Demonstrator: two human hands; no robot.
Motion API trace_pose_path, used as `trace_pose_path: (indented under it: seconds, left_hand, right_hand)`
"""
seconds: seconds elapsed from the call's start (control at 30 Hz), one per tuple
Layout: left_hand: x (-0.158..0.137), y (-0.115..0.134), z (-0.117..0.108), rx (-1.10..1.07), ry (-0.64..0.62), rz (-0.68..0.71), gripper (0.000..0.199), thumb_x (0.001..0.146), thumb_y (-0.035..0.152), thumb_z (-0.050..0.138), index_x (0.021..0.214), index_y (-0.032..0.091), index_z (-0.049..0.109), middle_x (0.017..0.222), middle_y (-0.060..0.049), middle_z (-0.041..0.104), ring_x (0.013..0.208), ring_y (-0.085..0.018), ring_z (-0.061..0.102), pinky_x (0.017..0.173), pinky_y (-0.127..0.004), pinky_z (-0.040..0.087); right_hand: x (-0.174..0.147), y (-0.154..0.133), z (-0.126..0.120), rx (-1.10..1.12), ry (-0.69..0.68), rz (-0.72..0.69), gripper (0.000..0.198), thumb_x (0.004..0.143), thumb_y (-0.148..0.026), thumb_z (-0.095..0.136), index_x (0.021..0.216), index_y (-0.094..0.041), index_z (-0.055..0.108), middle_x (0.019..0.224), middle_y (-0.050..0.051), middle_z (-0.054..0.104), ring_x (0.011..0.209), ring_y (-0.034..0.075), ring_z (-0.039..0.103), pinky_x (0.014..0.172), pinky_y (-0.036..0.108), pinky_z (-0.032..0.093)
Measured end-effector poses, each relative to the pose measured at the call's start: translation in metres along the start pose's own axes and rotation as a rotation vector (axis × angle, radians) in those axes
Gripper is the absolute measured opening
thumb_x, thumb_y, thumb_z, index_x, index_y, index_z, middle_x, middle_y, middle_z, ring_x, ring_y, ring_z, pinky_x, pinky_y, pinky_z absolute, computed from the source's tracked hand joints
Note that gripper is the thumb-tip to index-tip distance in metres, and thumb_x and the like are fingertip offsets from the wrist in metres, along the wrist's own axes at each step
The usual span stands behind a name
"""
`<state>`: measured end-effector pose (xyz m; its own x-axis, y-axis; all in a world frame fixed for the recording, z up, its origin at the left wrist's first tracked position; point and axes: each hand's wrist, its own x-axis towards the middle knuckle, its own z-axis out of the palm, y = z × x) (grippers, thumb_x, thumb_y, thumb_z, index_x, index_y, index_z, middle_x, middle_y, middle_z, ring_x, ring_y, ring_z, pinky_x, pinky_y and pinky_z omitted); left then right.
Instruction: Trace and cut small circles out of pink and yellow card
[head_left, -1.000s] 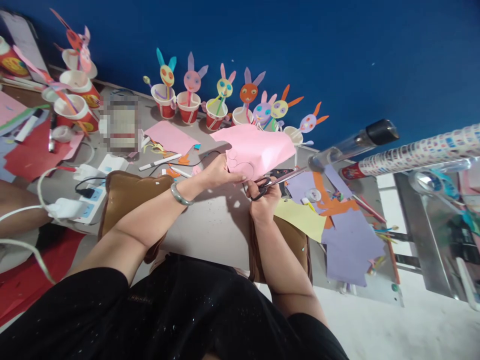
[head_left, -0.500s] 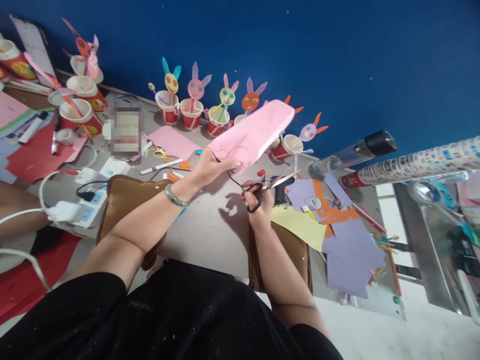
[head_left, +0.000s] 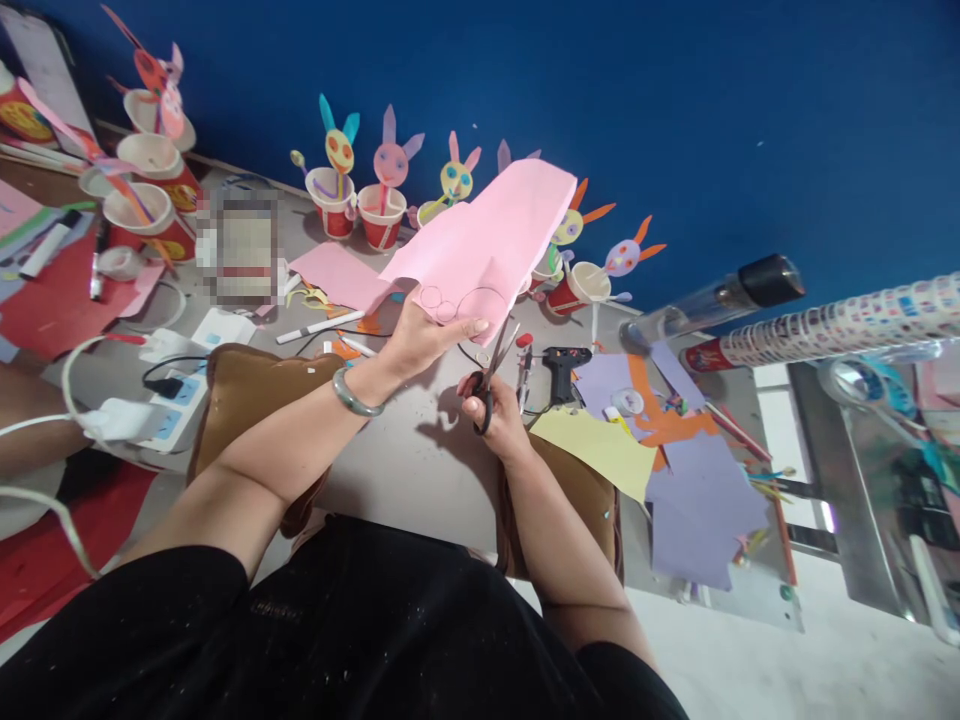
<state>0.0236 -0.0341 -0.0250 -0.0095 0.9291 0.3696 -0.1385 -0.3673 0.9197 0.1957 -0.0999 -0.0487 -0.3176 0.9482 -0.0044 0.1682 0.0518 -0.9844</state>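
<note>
My left hand [head_left: 427,340] pinches the lower edge of a sheet of pink paper [head_left: 495,230], thumb on top. Circles are drawn on the sheet near my thumb, and it is raised above the table. Scissors [head_left: 486,398] with black handles sit in my right hand [head_left: 501,420], its fingers through the loops. Their blades point up, slightly parted, close to the paper's lower right edge; whether they touch it I cannot tell. A black glue gun [head_left: 562,373] lies to the right of the scissors.
Paper cups with rabbit faces [head_left: 381,215] stand along the blue wall. Yellow paper [head_left: 596,447] and purple paper [head_left: 697,510] lie at right, near a long stack of cups [head_left: 840,325]. At left are a power strip [head_left: 174,405] and a brown cushion [head_left: 255,400].
The pink sheet has turned, showing more of its face and the drawn circles. My right hand has moved left, and the scissors have swung from pointing right to pointing up beside the paper.
</note>
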Motion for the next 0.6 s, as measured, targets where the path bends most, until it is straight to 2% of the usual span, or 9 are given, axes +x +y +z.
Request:
trace_pose_path:
  seconds: [0.2, 0.3, 0.4, 0.5, 0.6]
  left_hand:
    - [0.000, 0.004, 0.000, 0.025, -0.055, -0.037, 0.064, 0.071, 0.059, 0.091, 0.117, 0.019, 0.073, 0.124, -0.012, 0.077, 0.123, -0.030, 0.071, 0.119, -0.048, 0.052]
    - [0.000, 0.003, -0.002, 0.016, -0.107, -0.061, 0.067, 0.070, 0.060, 0.091, 0.119, 0.017, 0.072, 0.126, -0.013, 0.076, 0.126, -0.031, 0.069, 0.119, -0.047, 0.051]
    - [-0.002, -0.002, -0.002, 0.060, -0.159, -0.094, 0.069, 0.067, 0.057, 0.092, 0.116, 0.013, 0.072, 0.118, -0.014, 0.077, 0.124, -0.033, 0.069, 0.119, -0.049, 0.050]
    - [-0.008, -0.011, 0.000, 0.139, -0.195, -0.129, 0.064, 0.065, 0.053, 0.092, 0.109, 0.012, 0.071, 0.109, -0.014, 0.077, 0.116, -0.034, 0.071, 0.114, -0.052, 0.052]
    - [-0.014, -0.021, 0.003, 0.244, -0.182, -0.163, 0.068, 0.063, 0.049, 0.093, 0.114, 0.011, 0.069, 0.110, -0.015, 0.076, 0.112, -0.033, 0.071, 0.111, -0.052, 0.054]
  right_hand:
    - [0.000, 0.004, 0.000, 0.097, 0.072, -0.089, 0.064, 0.077, -0.085, 0.070, 0.074, -0.022, 0.057, 0.072, -0.001, 0.058, 0.061, 0.013, 0.050, 0.060, 0.030, 0.043]
    - [0.001, 0.010, 0.000, 0.185, 0.211, -0.142, 0.056, 0.081, -0.073, 0.076, 0.070, -0.022, 0.056, 0.075, 0.000, 0.061, 0.057, 0.011, 0.048, 0.056, 0.029, 0.039]
    - [0.003, 0.016, -0.003, 0.235, 0.372, -0.170, 0.047, 0.081, -0.063, 0.082, 0.072, -0.022, 0.062, 0.078, 0.000, 0.064, 0.057, 0.011, 0.048, 0.055, 0.029, 0.040]
    - [0.006, 0.018, -0.005, 0.239, 0.498, -0.141, 0.045, 0.077, -0.065, 0.083, 0.081, -0.022, 0.068, 0.073, -0.001, 0.061, 0.055, 0.011, 0.048, 0.052, 0.028, 0.040]
    - [0.008, 0.016, -0.006, 0.270, 0.585, -0.147, 0.045, 0.073, -0.062, 0.086, 0.079, -0.022, 0.067, 0.064, -0.004, 0.054, 0.054, 0.010, 0.047, 0.051, 0.026, 0.040]
